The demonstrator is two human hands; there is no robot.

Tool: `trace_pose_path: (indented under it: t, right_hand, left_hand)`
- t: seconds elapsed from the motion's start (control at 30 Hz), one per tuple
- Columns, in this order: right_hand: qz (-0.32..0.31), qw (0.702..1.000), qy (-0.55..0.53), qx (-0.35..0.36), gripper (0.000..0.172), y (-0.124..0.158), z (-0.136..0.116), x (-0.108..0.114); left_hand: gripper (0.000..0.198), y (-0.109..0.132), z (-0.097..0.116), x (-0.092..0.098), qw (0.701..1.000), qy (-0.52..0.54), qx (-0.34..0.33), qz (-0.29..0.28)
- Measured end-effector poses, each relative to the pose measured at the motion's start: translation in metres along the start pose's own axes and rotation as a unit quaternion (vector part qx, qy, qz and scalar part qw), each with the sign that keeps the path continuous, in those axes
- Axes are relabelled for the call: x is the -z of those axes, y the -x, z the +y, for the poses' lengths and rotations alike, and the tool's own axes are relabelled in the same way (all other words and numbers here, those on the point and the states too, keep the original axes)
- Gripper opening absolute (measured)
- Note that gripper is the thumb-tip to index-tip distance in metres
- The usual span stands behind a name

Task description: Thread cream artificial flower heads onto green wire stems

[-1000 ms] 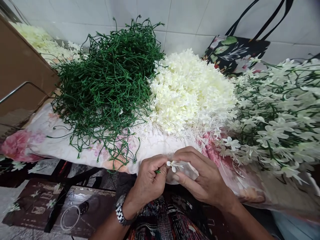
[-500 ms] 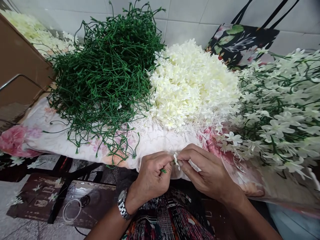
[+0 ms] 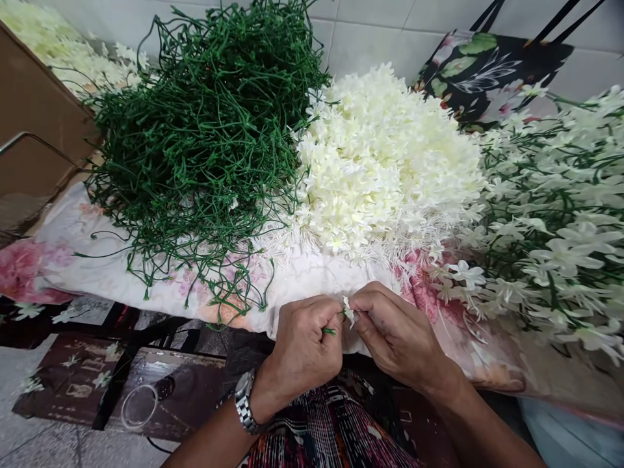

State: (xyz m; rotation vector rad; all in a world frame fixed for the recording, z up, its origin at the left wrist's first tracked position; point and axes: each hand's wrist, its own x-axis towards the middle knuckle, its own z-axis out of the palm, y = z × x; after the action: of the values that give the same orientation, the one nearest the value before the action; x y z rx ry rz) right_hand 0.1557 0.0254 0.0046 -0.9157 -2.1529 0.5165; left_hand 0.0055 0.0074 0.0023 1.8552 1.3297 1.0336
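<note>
My left hand (image 3: 308, 338) is closed on a green plastic stem (image 3: 329, 331), whose end pokes out between the fingers. Touching it at the fingertips, my right hand (image 3: 397, 331) pinches a small white artificial flower (image 3: 348, 311). The flower sits right at the stem's tip between both hands; whether the two are joined is hidden by the fingers. Beyond the hands lie a tangled heap of green stems (image 3: 205, 130) on the left and a mound of cream-white flower heads (image 3: 385, 162) in the middle. White flowers on green stems (image 3: 550, 240) are piled at the right.
A floral cloth (image 3: 112, 273) covers the work surface. At the far left stands a cardboard box (image 3: 39, 130). Against the tiled wall rests a black floral bag (image 3: 492, 75). Below left, a clear plastic cup (image 3: 140, 408) lies on a brown wooden stool (image 3: 190, 390).
The view has shifted slightly. Both hands stay together at the flower, which has turned more edge-on, and the right fingers have closed in nearer the left ones.
</note>
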Motion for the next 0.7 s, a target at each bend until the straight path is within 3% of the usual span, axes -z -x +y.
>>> trace_pose_path:
  t: [0.3, 0.43, 0.6, 0.7]
  right_hand:
    - [-0.009, 1.0, 0.028, 0.012, 0.012, 0.002, 0.002, -0.002]
    - [-0.012, 1.0, 0.007, 0.015, 0.011, -0.004, -0.004, 0.008]
    - [0.04, 0.998, 0.034, 0.033, 0.016, -0.011, -0.02, 0.028]
    - [0.026, 0.997, 0.041, 0.063, 0.019, -0.013, -0.03, 0.036]
  left_hand:
    - [0.021, 0.001, -0.002, -0.002, 1.0, -0.015, 0.003, -0.007]
    - [0.022, 0.0, -0.002, 0.007, 0.993, 0.104, 0.046, -0.043]
    - [0.031, 0.003, -0.003, 0.021, 0.949, 0.281, 0.12, -0.082]
    - [0.04, 0.007, -0.004, 0.024, 0.929, 0.328, 0.135, -0.103]
